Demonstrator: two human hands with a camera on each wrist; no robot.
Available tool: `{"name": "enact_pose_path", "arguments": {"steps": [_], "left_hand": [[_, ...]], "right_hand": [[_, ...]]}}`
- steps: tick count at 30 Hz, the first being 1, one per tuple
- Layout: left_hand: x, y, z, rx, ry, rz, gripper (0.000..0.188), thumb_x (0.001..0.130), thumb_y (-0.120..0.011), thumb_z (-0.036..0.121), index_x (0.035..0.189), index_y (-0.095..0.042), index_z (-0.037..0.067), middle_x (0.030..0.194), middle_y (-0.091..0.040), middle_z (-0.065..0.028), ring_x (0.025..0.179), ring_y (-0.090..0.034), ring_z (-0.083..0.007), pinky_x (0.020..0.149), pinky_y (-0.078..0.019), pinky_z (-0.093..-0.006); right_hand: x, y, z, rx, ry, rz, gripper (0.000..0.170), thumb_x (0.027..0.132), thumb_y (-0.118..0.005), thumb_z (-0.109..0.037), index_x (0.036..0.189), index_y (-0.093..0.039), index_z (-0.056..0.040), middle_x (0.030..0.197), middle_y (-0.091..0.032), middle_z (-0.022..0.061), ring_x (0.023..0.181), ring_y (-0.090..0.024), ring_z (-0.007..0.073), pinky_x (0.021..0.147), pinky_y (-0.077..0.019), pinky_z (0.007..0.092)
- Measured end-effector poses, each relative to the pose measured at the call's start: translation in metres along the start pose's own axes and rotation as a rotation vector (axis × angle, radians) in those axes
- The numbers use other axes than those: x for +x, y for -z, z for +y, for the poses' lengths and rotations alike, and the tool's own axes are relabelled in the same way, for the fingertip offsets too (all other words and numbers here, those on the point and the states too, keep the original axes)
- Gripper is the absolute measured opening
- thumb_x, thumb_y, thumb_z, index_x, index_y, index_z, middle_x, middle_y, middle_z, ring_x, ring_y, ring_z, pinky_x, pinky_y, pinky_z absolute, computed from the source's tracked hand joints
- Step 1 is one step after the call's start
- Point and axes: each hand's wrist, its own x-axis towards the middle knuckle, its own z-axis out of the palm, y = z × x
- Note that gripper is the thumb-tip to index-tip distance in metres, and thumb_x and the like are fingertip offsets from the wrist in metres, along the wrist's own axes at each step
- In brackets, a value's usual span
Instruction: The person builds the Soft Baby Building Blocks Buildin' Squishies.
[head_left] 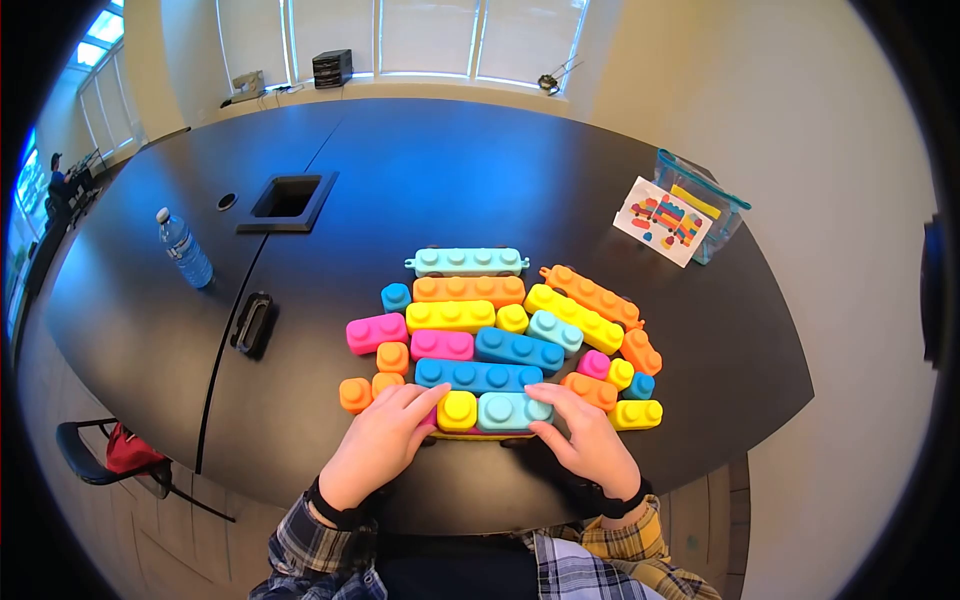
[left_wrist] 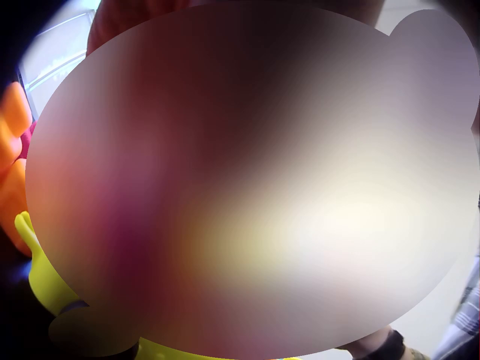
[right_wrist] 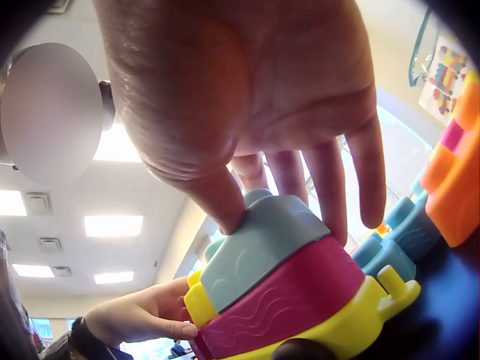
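Observation:
A yellow wheeled base [right_wrist: 360, 319] carries a magenta block [right_wrist: 289, 296] at the table's near side. On top sit a small one-stud yellow block [head_left: 457, 411] and a light blue block [head_left: 514, 412], side by side. My right hand [head_left: 590, 443] grips the light blue block's right end, thumb in front and fingers behind. At the other end my left hand [head_left: 375, 447] pinches magenta just left of the small yellow block, partly covering it. Blurring hides most of the left wrist view.
Behind the stack lie several loose blocks, among them a long blue block [head_left: 478, 376]. Farther back are a light blue wheeled base [head_left: 467, 262] and an orange one [head_left: 592, 297]. A picture card [head_left: 662, 222] leans on a clear bag [head_left: 722, 222]; a water bottle [head_left: 186, 250] stands left.

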Motion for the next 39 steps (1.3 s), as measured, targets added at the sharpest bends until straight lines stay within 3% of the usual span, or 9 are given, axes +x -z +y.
{"name": "enact_pose_path", "arguments": {"steps": [11, 14, 20, 22, 26, 30, 32, 34, 39], "left_hand": [[0.0, 0.014, -0.014, -0.081, 0.008, -0.082, 0.061, 0.086, -0.079, 0.008, 0.144, -0.058, 0.008, 0.128, -0.065, -0.0159, 0.12, -0.061, -0.0373, 0.102, -0.0508, -0.0442], [-0.006, 0.035, -0.038, -0.022, 0.03, 0.103, 0.063, 0.081, -0.084, 0.011, 0.139, -0.061, 0.007, 0.134, -0.065, -0.0166, 0.125, -0.059, -0.0389, 0.107, -0.0498, -0.0448], [-0.012, 0.048, -0.08, 0.124, 0.152, -0.018, 0.059, 0.077, -0.087, 0.012, 0.131, -0.064, 0.006, 0.128, -0.066, -0.016, 0.119, -0.062, -0.0386, 0.101, -0.0519, -0.0438], [-0.011, 0.047, -0.085, 0.107, 0.197, -0.138, 0.049, 0.077, -0.085, 0.01, 0.121, -0.064, 0.003, 0.115, -0.067, -0.016, 0.108, -0.065, -0.0402, 0.093, -0.0543, -0.0456], [-0.009, 0.055, -0.078, 0.156, 0.198, -0.142, 0.046, 0.078, -0.084, 0.011, 0.118, -0.063, 0.003, 0.111, -0.067, -0.0163, 0.105, -0.066, -0.0411, 0.089, -0.0547, -0.0459], [0.012, 0.068, -0.036, 0.157, 0.148, 0.022, 0.043, 0.081, -0.08, 0.01, 0.119, -0.063, 0.004, 0.114, -0.065, -0.0174, 0.106, -0.065, -0.0414, 0.09, -0.0546, -0.0455], [0.027, 0.062, -0.011, 0.001, -0.084, 0.094, 0.05, 0.081, -0.082, 0.009, 0.127, -0.063, 0.004, 0.122, -0.064, -0.017, 0.113, -0.064, -0.0383, 0.095, -0.0535, -0.0421], [0.039, 0.047, 0.007, -0.13, -0.204, -0.006, 0.053, 0.082, -0.081, 0.009, 0.132, -0.062, 0.005, 0.125, -0.063, -0.0158, 0.117, -0.062, -0.0369, 0.099, -0.0523, -0.0413], [0.051, 0.004, 0.027, -0.268, -0.261, -0.134, 0.053, 0.087, -0.078, 0.011, 0.137, -0.059, 0.006, 0.128, -0.063, -0.0161, 0.12, -0.062, -0.0361, 0.103, -0.0514, -0.0437]], "right_hand": [[0.001, -0.002, -0.002, 0.093, -0.064, -0.027, 0.039, 0.098, -0.073, -0.013, 0.135, -0.062, -0.0064, 0.129, -0.066, 0.0175, 0.116, -0.066, 0.0378, 0.098, -0.0539, 0.041], [0.0, -0.002, -0.003, 0.081, -0.05, -0.025, 0.039, 0.098, -0.073, -0.013, 0.135, -0.062, -0.0065, 0.128, -0.066, 0.0174, 0.115, -0.066, 0.0377, 0.098, -0.0539, 0.0407], [0.001, -0.002, 0.001, 0.118, -0.052, -0.045, 0.041, 0.097, -0.074, -0.013, 0.136, -0.061, -0.006, 0.127, -0.067, 0.0172, 0.116, -0.065, 0.0372, 0.098, -0.0534, 0.0403], [0.0, -0.001, 0.002, 0.13, -0.062, -0.052, 0.042, 0.097, -0.074, -0.013, 0.136, -0.061, -0.0056, 0.128, -0.066, 0.0173, 0.116, -0.065, 0.0368, 0.099, -0.0532, 0.0402], [-0.004, 0.007, 0.003, 0.185, -0.111, -0.036, 0.056, 0.094, -0.079, -0.017, 0.144, -0.057, -0.0049, 0.134, -0.066, 0.0177, 0.123, -0.065, 0.0343, 0.103, -0.0515, 0.0407], [-0.005, 0.017, 0.008, 0.15, -0.132, -0.051, 0.067, 0.09, -0.084, -0.021, 0.149, -0.054, -0.0054, 0.136, -0.067, 0.0177, 0.128, -0.065, 0.0324, 0.107, -0.0501, 0.0416], [-0.002, 0.016, 0.005, 0.166, -0.113, -0.064, 0.066, 0.09, -0.084, -0.022, 0.147, -0.055, -0.0053, 0.135, -0.068, 0.0173, 0.126, -0.065, 0.0332, 0.106, -0.0504, 0.0412], [-0.001, 0.014, -0.001, 0.102, -0.079, -0.101, 0.062, 0.091, -0.082, -0.021, 0.146, -0.057, -0.0049, 0.133, -0.068, 0.0172, 0.123, -0.065, 0.0346, 0.105, -0.0507, 0.0408], [-0.001, 0.005, 0.004, 0.113, -0.076, -0.101, 0.053, 0.095, -0.078, -0.018, 0.142, -0.059, -0.0044, 0.131, -0.067, 0.0175, 0.12, -0.065, 0.0356, 0.103, -0.0514, 0.0403]]}}
